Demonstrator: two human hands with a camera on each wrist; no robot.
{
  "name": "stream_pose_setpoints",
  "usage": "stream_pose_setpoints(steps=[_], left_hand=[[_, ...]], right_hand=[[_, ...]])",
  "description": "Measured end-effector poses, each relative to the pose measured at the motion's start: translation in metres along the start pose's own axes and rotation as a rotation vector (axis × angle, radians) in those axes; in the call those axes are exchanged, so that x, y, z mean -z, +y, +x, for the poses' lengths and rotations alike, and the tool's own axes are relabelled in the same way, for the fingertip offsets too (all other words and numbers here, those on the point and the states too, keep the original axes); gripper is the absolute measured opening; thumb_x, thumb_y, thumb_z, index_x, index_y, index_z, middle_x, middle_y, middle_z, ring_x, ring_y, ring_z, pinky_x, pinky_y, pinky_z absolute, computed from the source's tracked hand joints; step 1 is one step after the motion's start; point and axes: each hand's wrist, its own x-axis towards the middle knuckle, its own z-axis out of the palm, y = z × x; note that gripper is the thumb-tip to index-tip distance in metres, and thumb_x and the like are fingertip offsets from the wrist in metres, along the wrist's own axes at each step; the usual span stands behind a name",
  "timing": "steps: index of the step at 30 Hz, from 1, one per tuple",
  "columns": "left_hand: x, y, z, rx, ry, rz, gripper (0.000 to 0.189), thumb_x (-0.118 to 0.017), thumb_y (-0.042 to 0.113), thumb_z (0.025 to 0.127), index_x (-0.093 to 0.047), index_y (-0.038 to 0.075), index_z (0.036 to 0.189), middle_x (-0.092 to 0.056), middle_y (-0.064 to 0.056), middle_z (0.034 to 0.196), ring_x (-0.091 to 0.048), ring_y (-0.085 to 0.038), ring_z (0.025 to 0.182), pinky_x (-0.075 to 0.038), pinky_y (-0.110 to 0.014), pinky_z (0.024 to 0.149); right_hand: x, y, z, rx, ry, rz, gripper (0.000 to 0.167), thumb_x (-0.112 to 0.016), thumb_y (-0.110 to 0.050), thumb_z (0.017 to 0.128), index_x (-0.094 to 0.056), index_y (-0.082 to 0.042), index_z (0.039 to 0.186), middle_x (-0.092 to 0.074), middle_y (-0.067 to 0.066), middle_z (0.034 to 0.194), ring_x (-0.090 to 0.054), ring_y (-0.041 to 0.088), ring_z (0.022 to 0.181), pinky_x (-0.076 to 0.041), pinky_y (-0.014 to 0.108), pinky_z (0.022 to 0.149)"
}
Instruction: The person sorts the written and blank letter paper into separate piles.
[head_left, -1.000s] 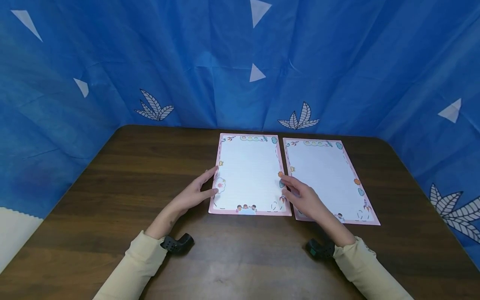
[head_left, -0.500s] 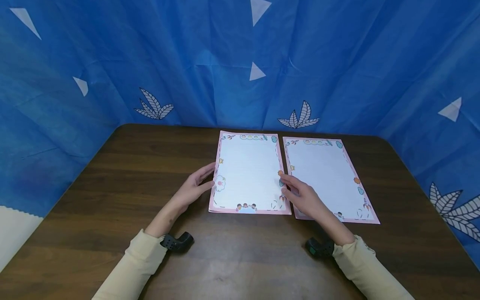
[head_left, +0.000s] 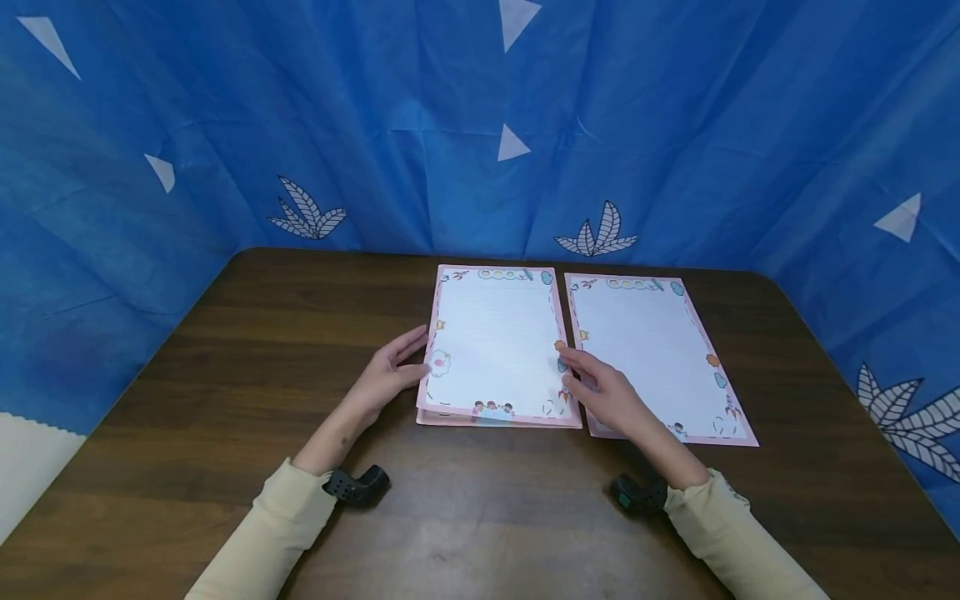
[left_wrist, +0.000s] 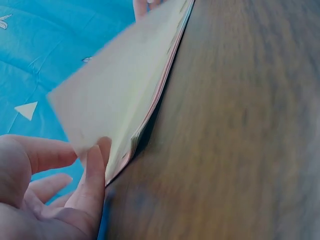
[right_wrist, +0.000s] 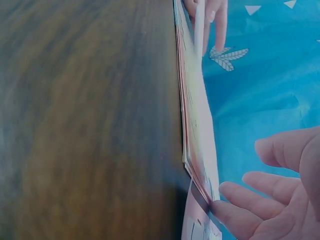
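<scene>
A stack of pink-bordered lined paper (head_left: 495,350), printed with small cartoons, lies on the table between my hands. My left hand (head_left: 386,375) pinches the left edge of its top sheet (left_wrist: 115,80), thumb and fingertips at the corner area in the left wrist view. That sheet is raised off the pages below, whose border shows along the near edge in the head view. My right hand (head_left: 603,392) rests at the stack's right edge, fingers fairly straight. In the right wrist view its fingertip (right_wrist: 217,206) touches the stack's corner, with the thumb held apart.
A second matching pink-bordered sheet (head_left: 645,350) lies just right of the stack, partly under my right hand and forearm. The dark wooden table (head_left: 480,508) ends at a blue patterned curtain (head_left: 450,125) behind. Black wrist cameras (head_left: 360,486) sit on both cuffs.
My left hand has drawn back slightly from the page and now pinches its left edge. The top sheet has lifted, uncovering a strip of the page below. The right hand stays in place.
</scene>
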Motion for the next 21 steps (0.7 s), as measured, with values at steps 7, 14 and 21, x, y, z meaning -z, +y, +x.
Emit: stream_pose_setpoints(steps=[7,14,21], left_hand=[[-0.0011,-0.0006,0.0011,0.084,0.039,-0.103,0.062,-0.06,0.005,0.091,-0.031,0.005,0.146,-0.033,-0.013,0.146,-0.043,-0.029,0.124,-0.043,-0.035,0.091],[-0.0008,-0.0001,0.0023,0.128,0.044,-0.18,0.061,-0.058,0.005,0.092,-0.03,0.006,0.146,-0.034,-0.013,0.146,-0.041,-0.03,0.125,-0.041,-0.035,0.093],[-0.0005,0.0011,0.0012,0.138,0.045,-0.215,0.06,-0.057,0.004,0.092,-0.03,0.005,0.146,-0.033,-0.013,0.146,-0.041,-0.03,0.126,-0.041,-0.034,0.093]], right_hand=[[0.0023,-0.0023,-0.0002,-0.009,0.021,-0.006,0.043,-0.053,-0.006,0.095,-0.043,0.002,0.137,-0.041,0.016,0.141,-0.039,0.03,0.127,-0.035,0.041,0.098],[0.0052,-0.0047,-0.0017,-0.062,0.055,-0.02,0.044,-0.053,-0.008,0.095,-0.042,0.003,0.137,-0.043,0.021,0.138,-0.044,0.035,0.123,-0.038,0.043,0.095],[0.0067,-0.0063,-0.0011,-0.127,0.072,0.063,0.049,-0.051,-0.013,0.097,-0.036,0.008,0.138,-0.041,0.026,0.137,-0.046,0.037,0.12,-0.04,0.041,0.091]])
